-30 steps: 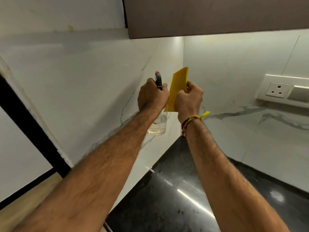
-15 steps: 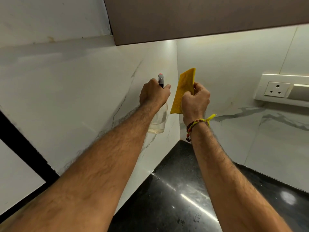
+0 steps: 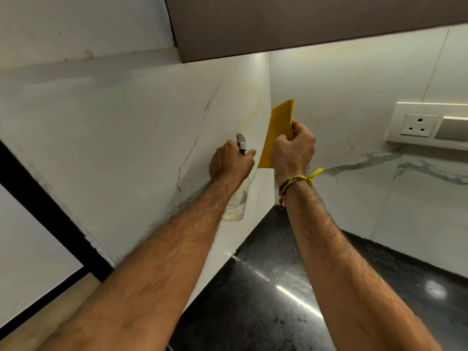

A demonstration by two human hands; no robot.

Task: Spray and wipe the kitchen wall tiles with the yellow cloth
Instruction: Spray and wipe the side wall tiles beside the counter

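Note:
My left hand (image 3: 231,162) grips a clear spray bottle (image 3: 236,201) by its neck, with the grey and red nozzle (image 3: 241,142) sticking up above my fingers and aimed at the wall corner. My right hand (image 3: 293,150) holds a folded yellow cloth (image 3: 279,127) upright, close to the corner where the two white marble wall tiles (image 3: 131,127) meet. The bottle looks nearly empty. Both hands are raised side by side, a small gap between them.
A dark cabinet (image 3: 291,24) hangs overhead. A white socket and switch plate (image 3: 428,125) sits on the right wall. The black glossy countertop (image 3: 273,287) lies below my arms. A black frame edge (image 3: 45,211) runs along the left.
The bottle in my left hand has dropped slightly and tilted toward the left wall. My right hand with the cloth has shifted a little to the right. The view has tilted upward.

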